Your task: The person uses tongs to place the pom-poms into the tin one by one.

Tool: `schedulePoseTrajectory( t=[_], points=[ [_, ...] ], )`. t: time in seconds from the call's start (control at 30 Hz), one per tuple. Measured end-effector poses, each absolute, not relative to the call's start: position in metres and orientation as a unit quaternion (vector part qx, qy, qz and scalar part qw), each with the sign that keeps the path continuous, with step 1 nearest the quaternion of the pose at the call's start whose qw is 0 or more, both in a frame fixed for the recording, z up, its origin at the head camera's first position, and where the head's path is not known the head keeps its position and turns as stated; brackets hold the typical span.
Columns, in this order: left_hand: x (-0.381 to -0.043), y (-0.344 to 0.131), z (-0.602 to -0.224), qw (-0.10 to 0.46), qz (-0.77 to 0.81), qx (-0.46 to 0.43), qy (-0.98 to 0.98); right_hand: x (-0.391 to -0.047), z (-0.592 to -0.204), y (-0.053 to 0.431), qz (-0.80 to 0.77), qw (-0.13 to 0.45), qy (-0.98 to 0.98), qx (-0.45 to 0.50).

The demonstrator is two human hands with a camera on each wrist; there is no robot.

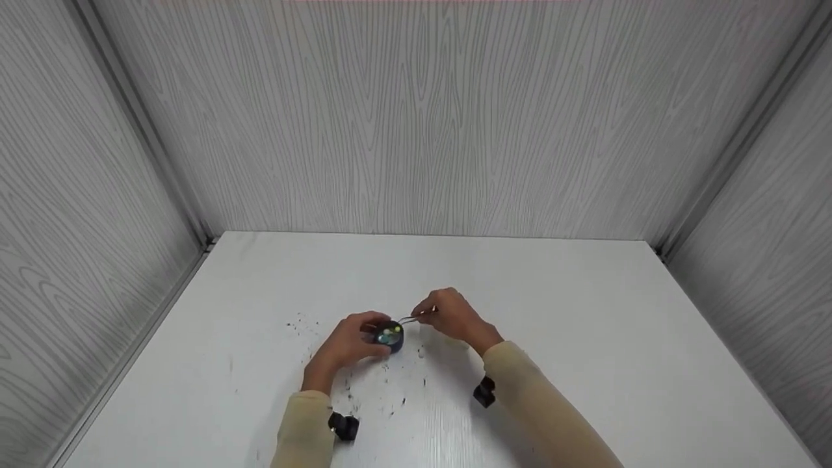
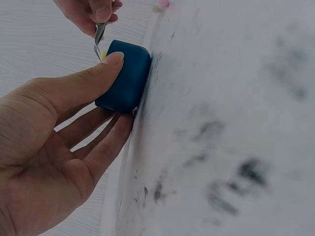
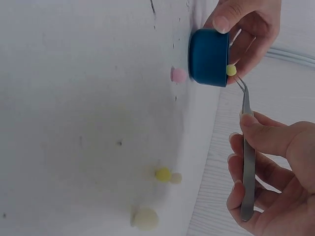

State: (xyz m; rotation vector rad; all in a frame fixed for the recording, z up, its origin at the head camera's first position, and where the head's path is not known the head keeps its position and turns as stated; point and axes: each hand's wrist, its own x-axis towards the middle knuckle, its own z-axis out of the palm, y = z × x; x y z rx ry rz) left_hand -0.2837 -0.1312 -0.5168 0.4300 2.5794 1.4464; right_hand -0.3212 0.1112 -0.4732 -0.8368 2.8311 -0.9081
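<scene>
A small dark-blue cup (image 3: 209, 56) stands on the white table, with several coloured pom-poms (image 1: 388, 338) inside it. My left hand (image 1: 351, 339) holds the cup from the left, thumb on its near side and fingers around the far side. In my right hand (image 1: 455, 316), metal tweezers (image 3: 249, 172) are pinched between thumb and fingers. Their bent tips point at the cup's rim. Right at those tips and the rim sits a small yellow pom-pom (image 3: 231, 70); whether the tips grip it, I cannot tell.
In the right wrist view, a pink pom-pom (image 3: 179, 75) lies beside the cup. Farther off are a yellow pom-pom (image 3: 163, 174), a small cream one (image 3: 175, 178) and a larger cream one (image 3: 146, 219). Dark smudges (image 2: 252, 171) mark the tabletop. Wood-grain panels (image 1: 416, 117) enclose the table's back and sides.
</scene>
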Motion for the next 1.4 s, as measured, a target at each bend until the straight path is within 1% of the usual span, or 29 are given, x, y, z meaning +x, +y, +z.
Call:
schedulePoseTrajectory(
  t=[0.23,0.53,0.8,1.03,1.4],
  points=[
    [-0.284,-0.129,-0.516,0.084,0.487,0.143,0.858,-0.321,-0.473,0.121,-0.294,0.010,0.915,-0.276],
    [-0.284,-0.130,-0.518,0.080,0.484,0.143,0.860,-0.317,-0.464,0.143,-0.286,-0.008,0.911,-0.296],
    [-0.283,-0.132,-0.520,0.076,0.486,0.150,0.858,-0.312,-0.464,0.175,-0.276,-0.004,0.915,-0.295],
    [-0.282,-0.131,-0.519,0.075,0.486,0.150,0.858,-0.306,-0.465,0.205,-0.283,0.018,0.922,-0.265],
    [-0.282,-0.132,-0.519,0.082,0.493,0.160,0.851,-0.296,-0.467,0.234,-0.282,0.000,0.918,-0.279]
  ],
)
